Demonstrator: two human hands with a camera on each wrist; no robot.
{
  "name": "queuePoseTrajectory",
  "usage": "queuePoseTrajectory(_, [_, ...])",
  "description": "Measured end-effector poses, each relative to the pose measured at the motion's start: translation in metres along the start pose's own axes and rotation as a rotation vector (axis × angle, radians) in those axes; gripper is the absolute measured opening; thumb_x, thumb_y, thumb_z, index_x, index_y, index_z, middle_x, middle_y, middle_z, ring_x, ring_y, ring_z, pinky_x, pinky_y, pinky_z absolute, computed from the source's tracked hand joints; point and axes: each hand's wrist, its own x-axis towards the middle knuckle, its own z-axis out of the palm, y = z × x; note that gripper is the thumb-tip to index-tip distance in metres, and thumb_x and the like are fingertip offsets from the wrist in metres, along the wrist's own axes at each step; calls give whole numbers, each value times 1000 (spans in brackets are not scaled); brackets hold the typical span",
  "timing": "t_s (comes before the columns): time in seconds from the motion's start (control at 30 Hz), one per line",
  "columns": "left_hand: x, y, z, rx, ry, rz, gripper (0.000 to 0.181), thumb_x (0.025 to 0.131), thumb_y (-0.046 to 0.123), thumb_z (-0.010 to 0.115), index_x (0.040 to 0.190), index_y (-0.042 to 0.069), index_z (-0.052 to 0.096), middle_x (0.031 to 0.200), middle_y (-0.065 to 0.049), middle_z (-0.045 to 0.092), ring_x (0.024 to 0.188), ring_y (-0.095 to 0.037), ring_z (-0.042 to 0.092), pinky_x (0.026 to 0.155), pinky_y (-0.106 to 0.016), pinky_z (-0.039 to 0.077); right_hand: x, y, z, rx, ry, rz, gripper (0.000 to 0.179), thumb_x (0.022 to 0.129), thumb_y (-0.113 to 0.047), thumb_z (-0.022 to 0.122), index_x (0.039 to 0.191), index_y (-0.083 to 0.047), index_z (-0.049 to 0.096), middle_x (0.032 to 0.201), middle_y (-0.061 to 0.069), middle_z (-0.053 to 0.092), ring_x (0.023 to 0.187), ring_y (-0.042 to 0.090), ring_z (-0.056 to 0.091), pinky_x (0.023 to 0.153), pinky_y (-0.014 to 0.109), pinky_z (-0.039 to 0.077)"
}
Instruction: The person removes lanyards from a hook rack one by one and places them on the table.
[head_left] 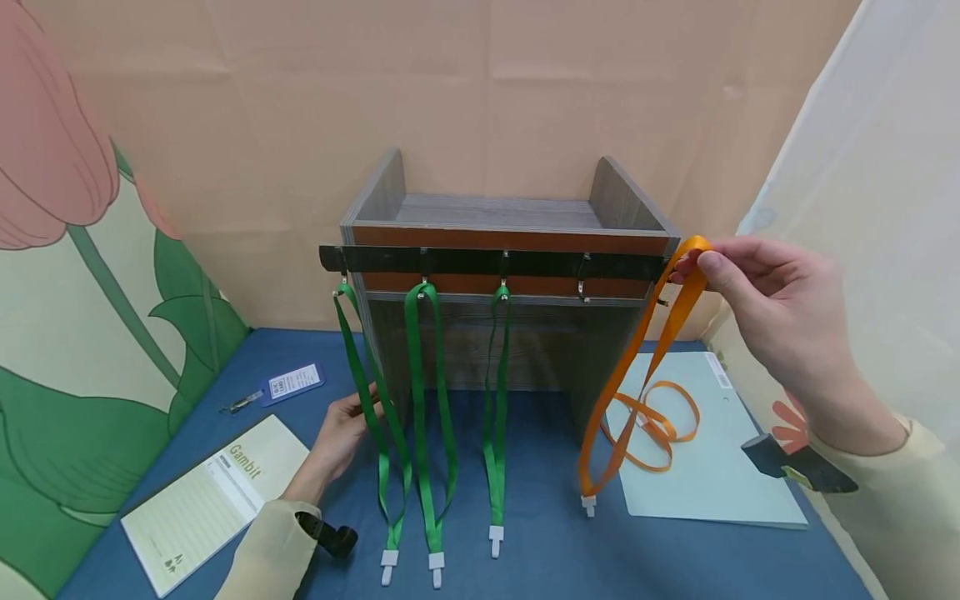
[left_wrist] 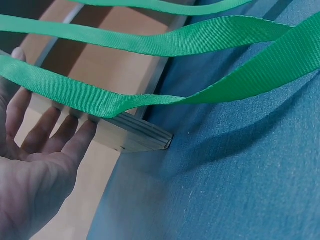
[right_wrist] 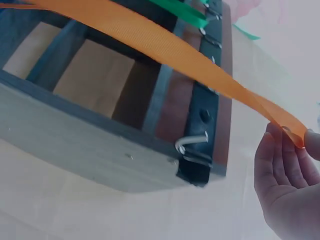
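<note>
One orange strap (head_left: 626, 367) dangles, pinched by the right hand (head_left: 780, 308); the left hand (head_left: 337, 437), unclenched, perhaps steadies the shelf (head_left: 465, 236).

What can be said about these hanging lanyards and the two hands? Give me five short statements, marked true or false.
1. The right hand pinches an orange flat fabric lanyard. True.
2. Three green flat fabric lanyards hang from the long black hook rail. True.
3. The orange lanyard's top loop sits on a hook. False: it is held in the right hand.
4. The left hand grips a green lanyard. False: it is at the side of the grey wooden shelf.
5. A cream rectangular notepad marked Gambit lies left of the shelf. True.
</note>
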Motion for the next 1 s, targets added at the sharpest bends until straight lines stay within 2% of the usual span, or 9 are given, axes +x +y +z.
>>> queuePoseTrajectory(0.17, [0, -1, 0, -3, -5, -10, 26, 91, 11, 66, 113, -3, 68, 145, -18, 39, 131, -31, 37, 90, -28, 45, 4, -5, -13, -95, 70, 44, 21, 89, 1, 64, 107, 12, 65, 93, 12, 70, 82, 17, 67, 79, 19, 48])
queuePoseTrajectory(0.27, [1, -2, 0, 1, -5, -11, 26, 91, 11, 65, 113, -2, 68, 144, -18, 40, 131, -32, 36, 91, -28, 44, 7, -4, -21, -82, 104, 61, 22, 89, -1, 65, 107, 13, 65, 92, 10, 70, 81, 16, 67, 78, 18, 48])
queuePoseTrajectory(0.5, [0, -2, 0, -19, -14, 2, 22, 91, 11, 66, 111, 1, 70, 144, -18, 40, 130, -30, 38, 91, -29, 44, 6, 1, -47, 157, 158, 112, 28, 87, 0, 66, 108, 17, 61, 95, 16, 68, 82, 22, 66, 77, 22, 49])
queuePoseTrajectory(0.63, [-1, -1, 0, -23, -15, 1, 22, 91, 11, 66, 111, 2, 70, 145, -19, 39, 129, -26, 40, 91, -29, 44, 0, 4, -62, 34, 194, 200, 34, 90, -11, 64, 116, 10, 61, 105, 12, 65, 90, 19, 64, 82, 17, 46])
queuePoseTrajectory(0.73, [-1, 0, -1, -9, -4, -1, 27, 92, 12, 65, 113, -5, 67, 144, -20, 39, 127, -24, 42, 90, -29, 45, -3, 8, -72, -42, 209, 268, 37, 92, -19, 62, 121, 4, 61, 111, 9, 62, 95, 16, 61, 84, 14, 42])
queuePoseTrajectory(0.8, [-1, 0, -1, 3, 0, 2, 33, 92, 11, 64, 116, -11, 62, 144, -21, 39, 126, -25, 42, 90, -28, 45, -3, 11, -77, -16, 207, 281, 38, 92, -20, 62, 122, 4, 61, 112, 10, 61, 96, 18, 60, 85, 14, 42])
queuePoseTrajectory(0.9, [-1, 0, -2, 14, 2, 4, 40, 93, 11, 64, 119, -18, 55, 144, -20, 39, 128, -28, 40, 90, -28, 45, 0, 14, -83, 51, 195, 248, 38, 92, -18, 61, 121, 7, 60, 109, 12, 61, 95, 18, 61, 85, 14, 43])
queuePoseTrajectory(1.0, [-1, 0, -1, 18, -3, 1, 42, 93, 12, 64, 120, -18, 54, 144, -19, 39, 130, -31, 38, 90, -28, 45, 4, 17, -88, 169, 185, 164, 36, 92, -11, 60, 117, 14, 58, 103, 15, 64, 92, 21, 63, 82, 16, 46])
